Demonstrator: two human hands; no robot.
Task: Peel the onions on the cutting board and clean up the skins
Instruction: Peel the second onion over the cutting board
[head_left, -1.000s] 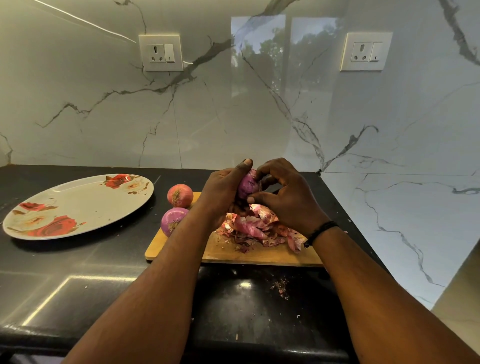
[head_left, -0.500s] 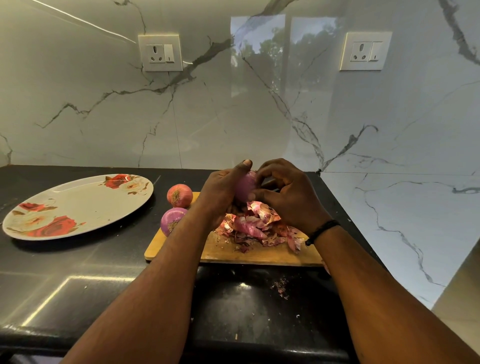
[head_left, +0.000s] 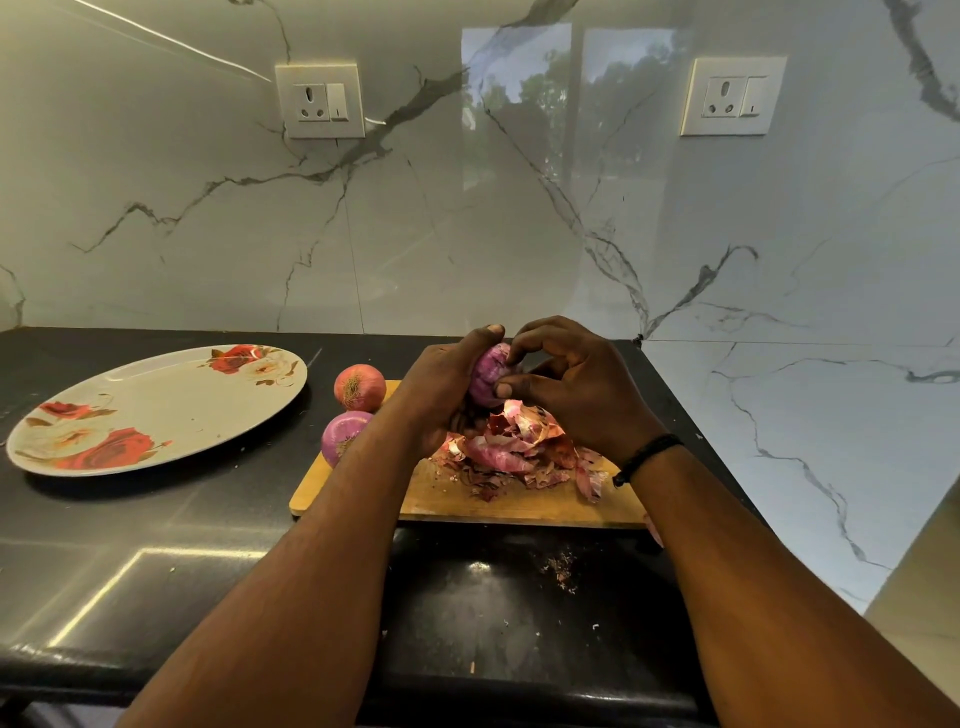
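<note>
Right now I hold a purple onion (head_left: 488, 374) in my left hand (head_left: 441, 395), its grip curled round the bulb from the 9 o'clock side with the thumb laid over the top. My right hand (head_left: 582, 384) meets it from 3 o'clock: thumb and forefinger pinch at the onion's skin, the forefinger on the upper part and the thumb lower down, so the onion sits between the two grips, raised above the cutting board (head_left: 519, 504). Directly beneath my hands, at 6 o'clock from the held onion, a heap of pink and papery skins (head_left: 524, 447) lies on the board, spreading toward its right end, with small crumbs scattered around it. At 9 o'clock from my left hand two more onions rest at the board's left edge: an orange-brown onion (head_left: 359, 387) farther back, its papery skin on, and a purple peeled onion (head_left: 343, 436) nearer to me, just beside each other. Whether they touch I cannot tell. Well off at 9 o'clock a large oval plate (head_left: 156, 405) with red roses sits on the black bench (head_left: 156, 561). A few flecks of skin (head_left: 558, 569) lie on the bench at 6 o'clock from the board. A dark band (head_left: 647, 457) circles my right wrist.
</note>
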